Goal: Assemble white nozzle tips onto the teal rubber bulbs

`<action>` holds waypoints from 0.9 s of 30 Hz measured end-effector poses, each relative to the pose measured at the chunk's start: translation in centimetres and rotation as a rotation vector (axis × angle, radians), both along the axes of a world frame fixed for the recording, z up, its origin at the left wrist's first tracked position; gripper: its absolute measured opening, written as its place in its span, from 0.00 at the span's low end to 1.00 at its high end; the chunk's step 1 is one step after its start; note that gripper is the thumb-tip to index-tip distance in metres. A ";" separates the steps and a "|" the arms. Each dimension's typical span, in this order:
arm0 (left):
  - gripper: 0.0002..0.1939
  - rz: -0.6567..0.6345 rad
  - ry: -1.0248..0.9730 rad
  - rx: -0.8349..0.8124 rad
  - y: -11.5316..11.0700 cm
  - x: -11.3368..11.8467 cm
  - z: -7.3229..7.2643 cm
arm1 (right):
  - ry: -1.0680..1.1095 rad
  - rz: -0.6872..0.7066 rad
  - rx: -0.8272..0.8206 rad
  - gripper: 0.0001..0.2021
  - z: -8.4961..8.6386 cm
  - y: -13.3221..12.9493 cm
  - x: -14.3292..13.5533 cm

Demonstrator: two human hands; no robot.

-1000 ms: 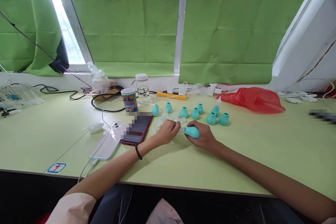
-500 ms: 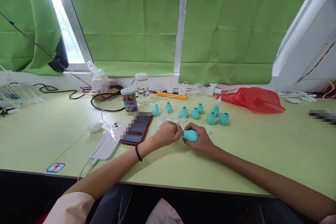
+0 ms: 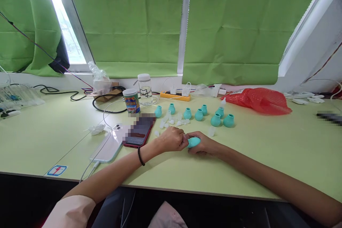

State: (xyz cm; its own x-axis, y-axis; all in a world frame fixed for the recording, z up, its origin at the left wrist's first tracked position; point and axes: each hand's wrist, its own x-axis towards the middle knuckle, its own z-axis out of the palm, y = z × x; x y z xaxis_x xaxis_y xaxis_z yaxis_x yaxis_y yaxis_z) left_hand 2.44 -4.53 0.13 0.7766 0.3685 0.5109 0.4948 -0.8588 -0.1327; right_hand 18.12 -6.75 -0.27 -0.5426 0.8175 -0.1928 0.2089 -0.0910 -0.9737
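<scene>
My right hand (image 3: pixel 204 144) is wrapped round a turquoise rubber bulb (image 3: pixel 193 142) that lies sideways above the table, its neck toward the left. Pressed up against that neck is my left hand (image 3: pixel 174 139), its fingers closed; what they pinch is hidden. Several like bulbs (image 3: pixel 198 114) stand upright with open tops beyond my hands. One bulb (image 3: pixel 220 112) at the back right has a white pointed nozzle (image 3: pixel 223 102) at its top. Small translucent white nozzle pieces (image 3: pixel 171 119) lie in a loose pile beyond my left hand, and another piece (image 3: pixel 212 131) lies beyond my right.
A red-cased phone (image 3: pixel 141 131) and a white phone (image 3: pixel 109 146) on a cable lie at left. Behind stand a printed can (image 3: pixel 131 101), a clear bottle (image 3: pixel 145 91) and an orange power strip (image 3: pixel 175 96). A red plastic bag (image 3: pixel 259 100) lies at the back right.
Both hands have moved slightly down toward me, and the right hand's fingers cover more of the bulb, which looks squeezed flatter. More of the white pieces show beyond the hands.
</scene>
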 end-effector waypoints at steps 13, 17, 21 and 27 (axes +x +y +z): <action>0.21 -0.033 -0.367 -0.312 0.0 -0.4 1.3 | 0.258 0.072 -0.095 0.14 0.7 0.0 0.1; 0.19 0.136 -0.527 -0.315 1.7 -1.2 2.2 | 0.348 -0.013 0.005 0.14 0.8 0.7 0.8; 0.09 0.194 -0.310 -0.304 3.9 -1.9 2.2 | 0.355 -0.095 0.078 0.12 0.3 1.4 1.2; 0.10 0.128 0.092 -0.381 4.3 -2.1 1.2 | 0.331 -0.084 0.100 0.10 -0.1 1.6 1.2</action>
